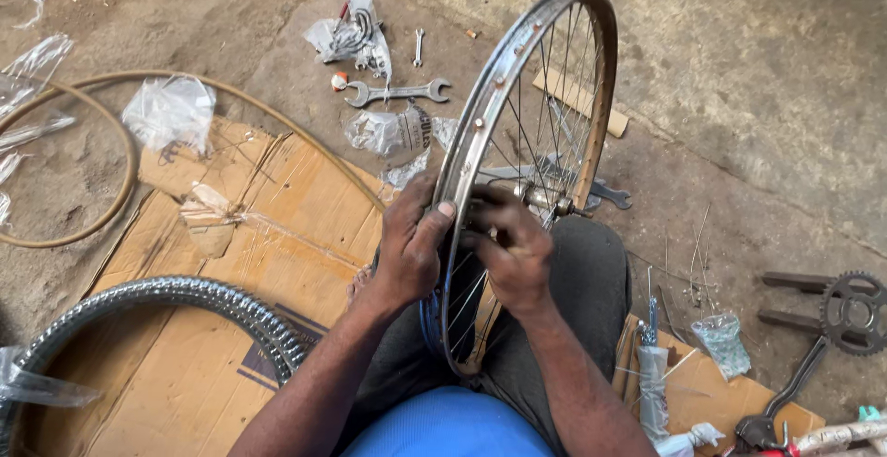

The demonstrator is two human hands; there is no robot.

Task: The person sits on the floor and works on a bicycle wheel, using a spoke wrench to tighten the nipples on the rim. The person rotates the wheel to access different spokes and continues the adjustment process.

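A bicycle wheel (499, 78) with a bare steel rim and thin spokes stands upright between my knees. My left hand (411, 244) grips the near side of the rim, thumb laid across the rim's edge. My right hand (513, 249) sits inside the wheel among the spokes, fingers pinched close to the rim near my left thumb. Whether it holds a small part I cannot tell. The hub (545, 200) with its axle shows just beyond my right hand.
Flattened cardboard (231, 263) lies at left with a ribbed tyre (185, 295) across it. A tan rim strip (111, 157) loops on the dirt. Spanners (397, 94) and plastic bags lie beyond the wheel. A crank with chainring (845, 314) and several loose spokes lie at right.
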